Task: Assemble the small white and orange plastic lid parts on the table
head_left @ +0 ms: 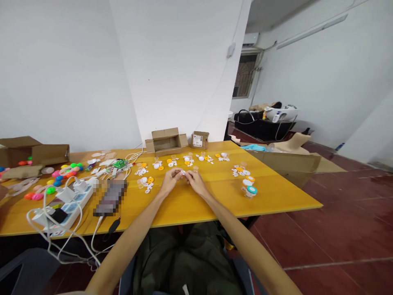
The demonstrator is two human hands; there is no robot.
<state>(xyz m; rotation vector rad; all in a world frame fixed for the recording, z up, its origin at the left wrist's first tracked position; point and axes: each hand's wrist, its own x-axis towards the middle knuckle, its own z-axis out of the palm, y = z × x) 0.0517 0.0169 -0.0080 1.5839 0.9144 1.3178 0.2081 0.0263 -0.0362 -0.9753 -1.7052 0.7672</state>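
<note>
Above the middle of the yellow table (184, 207), my left hand (171, 179) and my right hand (195, 181) meet fingertip to fingertip. Both are closed in a pinch on a small white plastic piece (183, 173), partly covered by the fingers. Just beyond my right hand stands a clear plastic cup (195, 168). To the left of my left hand lies a group of white pieces with a yellow ring (150, 180) and another clear cup (140, 183). Similar groups of white discs (170, 164), yellow rings and clear cups spread in an arc behind the hands.
Lidded clear jars, one with a teal lid (252, 190), stand at the right. An open cardboard box (167, 143) and a smaller box (199, 140) sit against the wall. At left are a power strip (73, 207) with cables, a blurred phone-like slab (110, 198) and colourful balls (57, 180).
</note>
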